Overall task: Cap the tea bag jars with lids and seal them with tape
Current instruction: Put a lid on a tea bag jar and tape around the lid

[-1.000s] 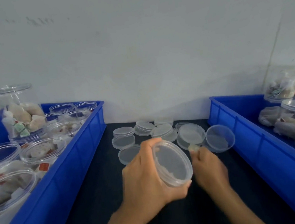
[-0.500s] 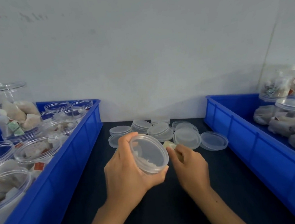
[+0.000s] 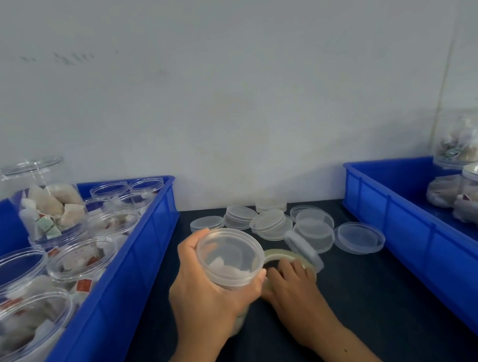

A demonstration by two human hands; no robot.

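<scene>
Left hand [image 3: 205, 291] wrapping capped jar [image 3: 231, 259]; right hand [image 3: 293, 287] pinching tape roll [image 3: 279, 255] beside it; dark table [image 3: 364, 300] lying open between blue bins [image 3: 140, 269].

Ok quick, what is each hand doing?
Left hand: closed around the capped clear plastic tea bag jar.
Right hand: on the clear tape roll, grip unclear.

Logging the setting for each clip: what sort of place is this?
Probably a small packing bench, not a home kitchen. Blue bins on both sides hold many clear jars of tea bags, loose lids lie heaped on the dark table, and the wall behind is bare.
</scene>
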